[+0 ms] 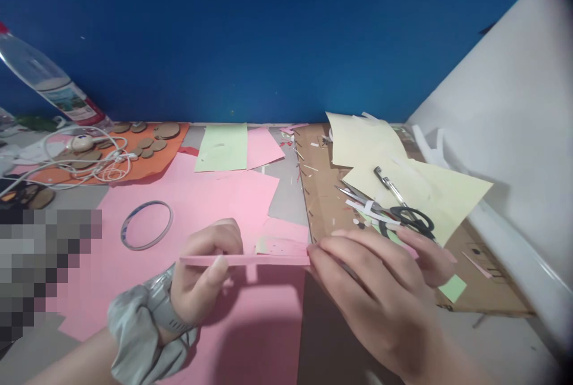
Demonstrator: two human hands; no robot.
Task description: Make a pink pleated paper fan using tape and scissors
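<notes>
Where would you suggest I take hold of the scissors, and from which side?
Probably by the black handle loops, coming from the right: the loops lie toward that side, while the pointed blades aim left.

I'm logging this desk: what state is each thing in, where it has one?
Pink strip: straight, roughly level
Left hand: pinching pink strip
Right hand: at pink strip's right end
Scissors: lying, blade gap unclear
Bottle: capped, fill unclear
White cord: loosely coiled
Ring: lying flat
Pen: lying down
Yellow sheets: overlapping
</notes>
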